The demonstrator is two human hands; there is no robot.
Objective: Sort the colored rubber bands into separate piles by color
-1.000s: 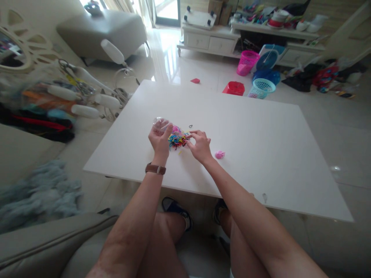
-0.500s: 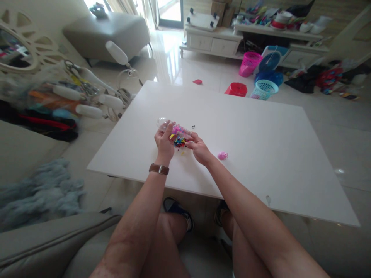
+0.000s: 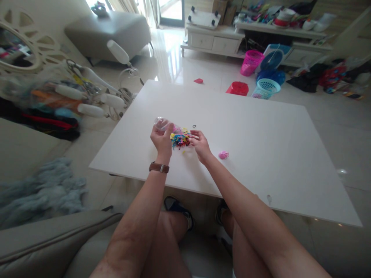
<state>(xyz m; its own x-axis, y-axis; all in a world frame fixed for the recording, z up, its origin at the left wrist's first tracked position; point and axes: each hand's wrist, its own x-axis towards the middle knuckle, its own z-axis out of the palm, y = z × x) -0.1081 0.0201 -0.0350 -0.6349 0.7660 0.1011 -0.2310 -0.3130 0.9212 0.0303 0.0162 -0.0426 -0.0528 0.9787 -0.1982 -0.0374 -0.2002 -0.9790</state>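
Observation:
My left hand (image 3: 162, 139) is wrapped round a clear plastic container (image 3: 160, 122) with a rounded end, tilted above the white table. Pink bits show at its right end. Just below that end lies a heap of small multicoloured pieces (image 3: 181, 141), perhaps little rubber bands; blue, yellow, red and black ones stand out. My right hand (image 3: 199, 143) is at the heap's right side, its fingers stretched out and apart, with nothing plainly held. A small black loop (image 3: 194, 126) rests behind the heap, and a pink knotted bundle (image 3: 223, 155) lies right of my right hand.
The white table (image 3: 261, 154) stretches in front of my knees, with a small clear item (image 3: 269, 199) near its front edge. Beyond it on the floor stand a red stool (image 3: 238, 88), a light-blue basket (image 3: 266, 88) and a pink basket (image 3: 251, 63). White lamp arms (image 3: 113, 101) reach close to the left edge.
My right hand has come away from the container's right end, its fingers spreading. The container has shifted slightly left in my left hand, and more of the coloured heap shows.

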